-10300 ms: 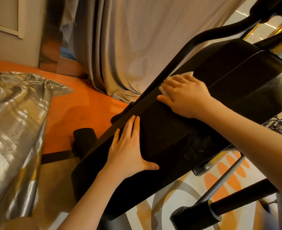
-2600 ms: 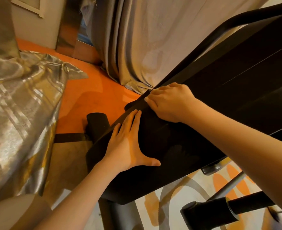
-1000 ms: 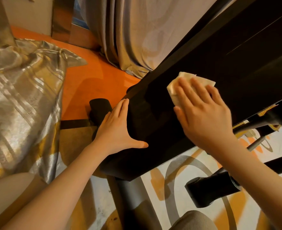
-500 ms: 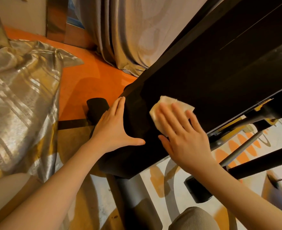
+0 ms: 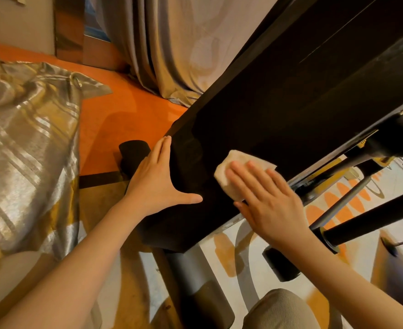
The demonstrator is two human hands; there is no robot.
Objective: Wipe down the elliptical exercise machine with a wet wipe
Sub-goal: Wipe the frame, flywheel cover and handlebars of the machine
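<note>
The elliptical machine's black housing [image 5: 278, 96] slants across the view from lower centre to upper right. A folded white wet wipe [image 5: 229, 166] lies flat against its side near the lower end. My right hand [image 5: 269, 200] presses the wipe to the housing with straight fingers that cover its lower half. My left hand [image 5: 157, 181] rests flat on the housing's left edge, fingers straight and thumb spread out to the right.
A grey base tube [image 5: 195, 283] runs under the housing. Black bars [image 5: 371, 219] and a thin grey rod [image 5: 347, 198] cross at right. A shiny silver cloth [image 5: 27, 148] lies at left and a grey curtain [image 5: 172, 46] hangs behind. The floor is orange.
My right hand has slid the wipe down the housing from higher up toward its lower end. My left hand has stayed flat on the left edge.
</note>
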